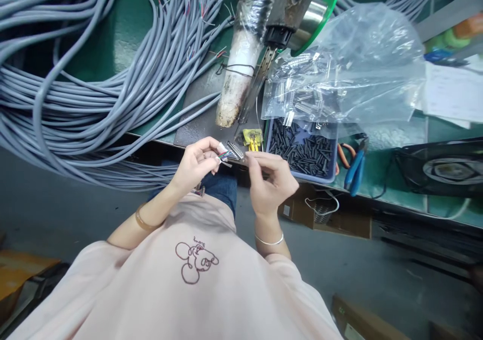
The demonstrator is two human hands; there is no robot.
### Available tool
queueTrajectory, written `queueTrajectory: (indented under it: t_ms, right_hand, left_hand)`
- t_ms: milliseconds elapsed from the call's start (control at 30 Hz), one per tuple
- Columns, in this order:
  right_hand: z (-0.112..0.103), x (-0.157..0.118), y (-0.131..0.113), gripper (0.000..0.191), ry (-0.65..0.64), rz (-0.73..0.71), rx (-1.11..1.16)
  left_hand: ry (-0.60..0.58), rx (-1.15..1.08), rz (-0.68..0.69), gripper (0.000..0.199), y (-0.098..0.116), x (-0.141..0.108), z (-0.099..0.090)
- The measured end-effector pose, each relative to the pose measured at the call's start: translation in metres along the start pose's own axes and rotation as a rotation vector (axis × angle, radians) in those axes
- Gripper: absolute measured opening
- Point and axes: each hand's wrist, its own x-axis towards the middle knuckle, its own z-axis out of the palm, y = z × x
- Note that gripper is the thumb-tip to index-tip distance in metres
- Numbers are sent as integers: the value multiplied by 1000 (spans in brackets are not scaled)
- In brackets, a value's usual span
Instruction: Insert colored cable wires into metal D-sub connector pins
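left hand point(196, 163) pinches wires point(225, 155) at connector point(234, 151); right hand point(272, 180) closed, hold unclear; shirt script point(198, 241) illegible

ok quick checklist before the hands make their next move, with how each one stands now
1. Left hand holding the coloured wires: ok
2. Connector between the two hands: ok
3. Right hand gripping the connector: cannot tell, fingertips are right by its end
4. Every wire joined to the connector: cannot tell, too small
5. Tray fully uncovered: not ok, plastic bag overlaps its far edge
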Motion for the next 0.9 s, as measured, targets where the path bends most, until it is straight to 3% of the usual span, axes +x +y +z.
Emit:
queueTrajectory:
  t_ms: [100,167,267,367,533,800,900]
  right_hand:
    - [-4,0,-1,3,222,-34,47]
    - [-8,2,-4,11,301,-70,51]
    - [-12,2,-8,22,199,2,79]
    - [-13,-5,-8,16,77,77,54]
    - [-7,-13,-7,11,-135,16,8]
    - [1,-12,-14,10,-156,135,99]
    - [-1,-10,-16,11,-207,69,60]
  left_hand:
    - [0,-58,-39,12,0,-2,-2]
    - [20,-71,-54,12,0,-3,-2]
    - [43,-73,-64,12,0,-3,-1]
    - [52,-63,-58,14,-2,-3,-1]
    - [51,-49,-40,22,-3,-2,-1]
    - [52,-56,-63,20,-5,-2,2]
    - [59,-73,-74,16,-5,-2,2]
